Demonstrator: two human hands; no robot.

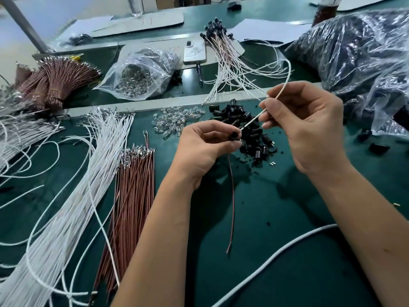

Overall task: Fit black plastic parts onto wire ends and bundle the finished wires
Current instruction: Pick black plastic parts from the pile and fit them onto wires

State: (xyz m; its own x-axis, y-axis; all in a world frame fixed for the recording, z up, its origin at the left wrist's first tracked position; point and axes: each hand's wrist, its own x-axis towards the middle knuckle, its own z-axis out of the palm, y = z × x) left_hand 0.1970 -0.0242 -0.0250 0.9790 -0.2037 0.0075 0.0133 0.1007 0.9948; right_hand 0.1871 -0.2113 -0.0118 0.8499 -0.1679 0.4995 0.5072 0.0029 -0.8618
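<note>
— Where is the bench [276,251] open?
— Bare green mat near the front edge, between the forearms, crossed only by a hanging red wire [231,196] and a grey cable [276,255].
— And blocked?
— White wires [73,196] and brown wires [135,191] fill the left; black parts [250,134] ahead; a plastic bag [365,52] crowds the right.

Bright, even light falls from overhead onto the green mat [287,251], and soft shadows pool just below the two hands and forearms. The plastic bag [365,52] far right of the mat throws white glare off its wrinkles. Beyond the mat the background goes soft and hazy, and straight edges bow outward toward the corners
</note>
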